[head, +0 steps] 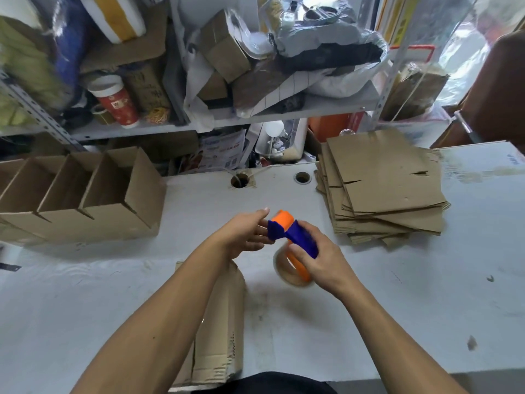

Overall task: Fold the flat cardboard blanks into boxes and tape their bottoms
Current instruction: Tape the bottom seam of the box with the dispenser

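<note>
Head view: right hand (321,255) grips tape dispenser (295,237); left hand (247,233) fingers loosely spread at its nose. Risk: tape end sticking to fingers, serrated cutter nicking them.

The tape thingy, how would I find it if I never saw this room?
Look at the white table, near its middle in front of the person. The right hand grips an orange and blue plastic tape dispenser holding a roll of tan tape, while the left hand touches its front end. It is the only brightly coloured thing among plain brown cardboard.
</note>
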